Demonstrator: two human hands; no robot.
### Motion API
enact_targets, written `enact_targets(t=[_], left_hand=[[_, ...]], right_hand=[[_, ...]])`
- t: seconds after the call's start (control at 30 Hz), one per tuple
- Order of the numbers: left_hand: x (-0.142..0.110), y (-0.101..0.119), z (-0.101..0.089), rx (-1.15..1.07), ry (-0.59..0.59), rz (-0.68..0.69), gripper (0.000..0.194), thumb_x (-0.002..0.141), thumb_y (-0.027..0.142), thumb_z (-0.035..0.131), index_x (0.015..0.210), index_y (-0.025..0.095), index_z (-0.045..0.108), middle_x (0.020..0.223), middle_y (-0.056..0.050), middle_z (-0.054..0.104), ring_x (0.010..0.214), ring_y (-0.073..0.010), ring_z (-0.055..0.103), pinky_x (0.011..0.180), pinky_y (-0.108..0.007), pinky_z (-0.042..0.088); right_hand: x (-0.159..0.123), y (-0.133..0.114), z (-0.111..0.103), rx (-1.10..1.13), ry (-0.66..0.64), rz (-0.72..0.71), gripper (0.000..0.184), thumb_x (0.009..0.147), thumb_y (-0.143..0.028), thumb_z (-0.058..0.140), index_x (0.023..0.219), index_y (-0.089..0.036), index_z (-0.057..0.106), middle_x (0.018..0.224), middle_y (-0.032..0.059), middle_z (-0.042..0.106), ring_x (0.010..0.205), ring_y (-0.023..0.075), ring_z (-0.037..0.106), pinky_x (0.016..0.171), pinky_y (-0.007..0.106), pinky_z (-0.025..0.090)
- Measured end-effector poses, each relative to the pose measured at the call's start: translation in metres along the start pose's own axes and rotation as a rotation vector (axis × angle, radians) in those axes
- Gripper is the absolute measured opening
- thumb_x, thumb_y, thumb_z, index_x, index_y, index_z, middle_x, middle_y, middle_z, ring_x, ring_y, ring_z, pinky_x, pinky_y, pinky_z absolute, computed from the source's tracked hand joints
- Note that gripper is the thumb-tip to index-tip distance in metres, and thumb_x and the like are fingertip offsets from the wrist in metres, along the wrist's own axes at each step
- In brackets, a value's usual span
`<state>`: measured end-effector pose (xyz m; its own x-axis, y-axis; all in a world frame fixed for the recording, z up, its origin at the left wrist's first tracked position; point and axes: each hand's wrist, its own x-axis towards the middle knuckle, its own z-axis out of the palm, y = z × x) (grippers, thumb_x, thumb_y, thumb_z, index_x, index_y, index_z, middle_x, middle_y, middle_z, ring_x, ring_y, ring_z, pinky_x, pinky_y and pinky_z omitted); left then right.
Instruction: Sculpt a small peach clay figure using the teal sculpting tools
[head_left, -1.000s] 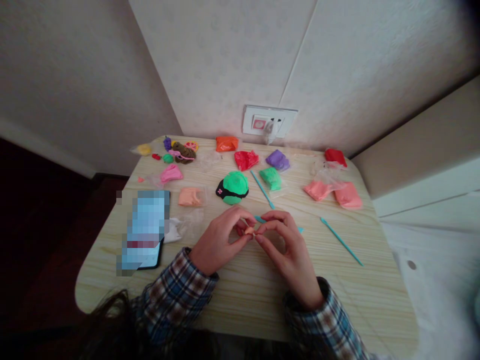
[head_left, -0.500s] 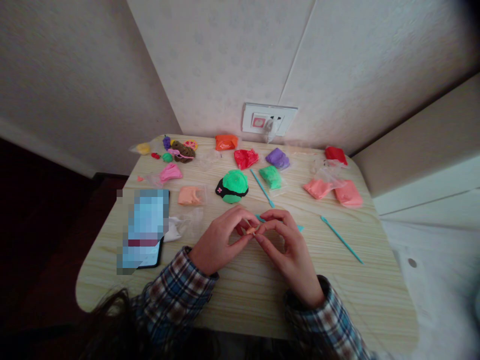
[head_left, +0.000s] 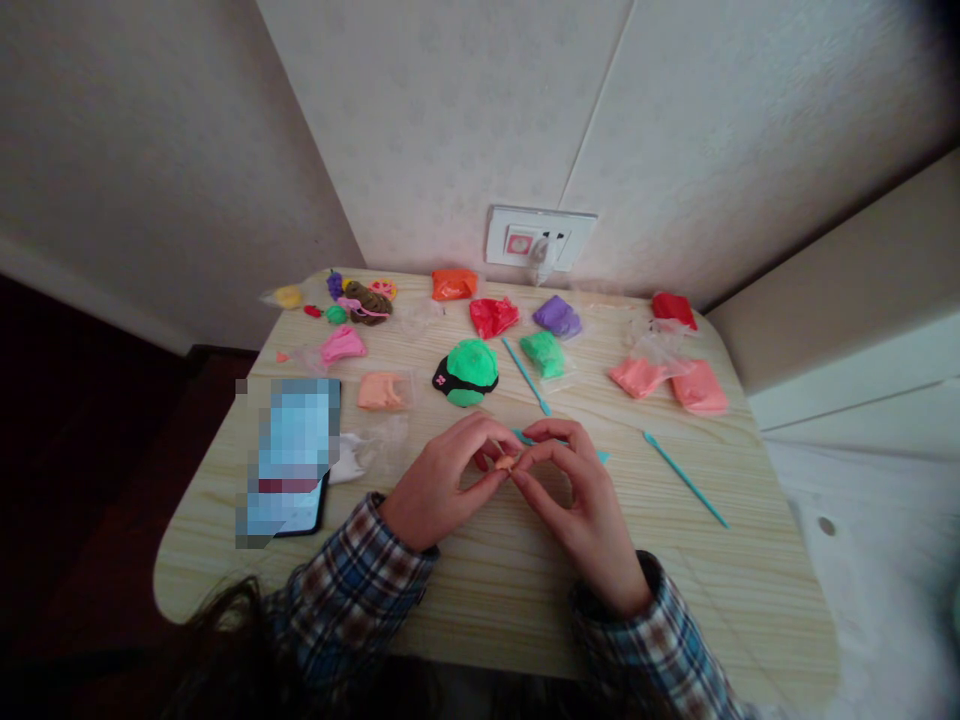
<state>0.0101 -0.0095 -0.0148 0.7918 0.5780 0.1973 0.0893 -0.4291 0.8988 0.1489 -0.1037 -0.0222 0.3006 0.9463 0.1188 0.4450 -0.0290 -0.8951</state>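
Lying at the left of a pale wooden table (head_left: 480, 610), a phone (head_left: 296, 440) sits below a yellow packet (head_left: 289, 296), a small green ball (head_left: 336, 315) and a brown lump (head_left: 369, 304). Next come pink clay (head_left: 343, 343), a white packet (head_left: 346, 458) and peach clay (head_left: 380, 391) in a clear bag. At the near side of the table, a person's left hand (head_left: 444, 480), fingers curled, pinches a small peach piece (head_left: 505, 463) between thumb and fingertips, close to an orange packet's (head_left: 454, 284) side of the spread and nearest a green-and-black cap (head_left: 468, 372). The right hand (head_left: 574, 490), its fingers bent, closes thumb and forefinger on the right end of the same piece. Beyond them are red clay (head_left: 493, 317), a blue stick (head_left: 527, 378), green clay (head_left: 544, 355) and a purple packet (head_left: 558, 317); a blue tool (head_left: 603, 456) shows partly behind the right hand. Farther right, two salmon packets (head_left: 699, 386) lie near a red packet (head_left: 673, 311), above a turquoise stick (head_left: 686, 480).
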Motion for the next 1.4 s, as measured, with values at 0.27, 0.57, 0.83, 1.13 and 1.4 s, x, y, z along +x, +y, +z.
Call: enact_targets(t=[0.27,0.57,0.83,1.13,1.4], left_hand=[[0.0,0.0,0.0,0.006,0.002,-0.004,0.013,0.083,0.008,0.054,0.093,0.016,0.055,0.089,-0.003,0.059,0.08,-0.0136,0.059,0.069,-0.025,0.052],[-0.001,0.0,0.0,0.009,0.005,-0.009,0.013,0.084,0.012,0.054,0.097,0.017,0.055,0.092,-0.004,0.06,0.079,-0.0135,0.06,0.069,-0.026,0.052],[-0.002,0.0,0.0,0.005,-0.015,0.004,0.017,0.082,0.008,0.055,0.098,0.016,0.056,0.091,-0.003,0.06,0.079,-0.0128,0.06,0.07,-0.024,0.052],[-0.001,0.003,-0.005,-0.184,-0.047,-0.134,0.011,0.083,0.016,0.058,0.093,0.016,0.056,0.091,-0.004,0.063,0.077,-0.0125,0.061,0.072,-0.026,0.052],[-0.002,0.003,-0.011,-0.559,-0.101,-0.283,0.023,0.076,0.016,0.064,0.096,0.017,0.053,0.088,-0.001,0.058,0.075,-0.0108,0.059,0.072,-0.026,0.048]], right_hand=[[-0.001,-0.001,0.0,-0.016,0.009,0.014,0.007,0.083,-0.026,0.061,0.076,-0.023,0.061,0.105,0.005,0.054,0.105,0.0239,0.051,0.093,0.045,0.038],[0.0,-0.001,0.0,-0.014,0.021,0.021,0.01,0.083,-0.026,0.06,0.074,-0.023,0.06,0.104,0.0051,0.055,0.104,0.024,0.052,0.093,0.045,0.039],[0.0,0.0,0.002,-0.006,0.022,0.008,0.015,0.082,-0.026,0.061,0.068,-0.022,0.055,0.103,0.0052,0.056,0.102,0.0237,0.053,0.091,0.044,0.04],[-0.001,-0.001,0.0,0.028,0.002,0.028,0.02,0.082,-0.03,0.061,0.066,-0.022,0.053,0.105,0.0054,0.056,0.105,0.024,0.052,0.094,0.045,0.039],[-0.002,0.001,-0.008,0.108,0.119,-0.021,0.013,0.084,-0.029,0.06,0.073,-0.023,0.055,0.103,0.0044,0.055,0.104,0.0227,0.052,0.092,0.043,0.039]])
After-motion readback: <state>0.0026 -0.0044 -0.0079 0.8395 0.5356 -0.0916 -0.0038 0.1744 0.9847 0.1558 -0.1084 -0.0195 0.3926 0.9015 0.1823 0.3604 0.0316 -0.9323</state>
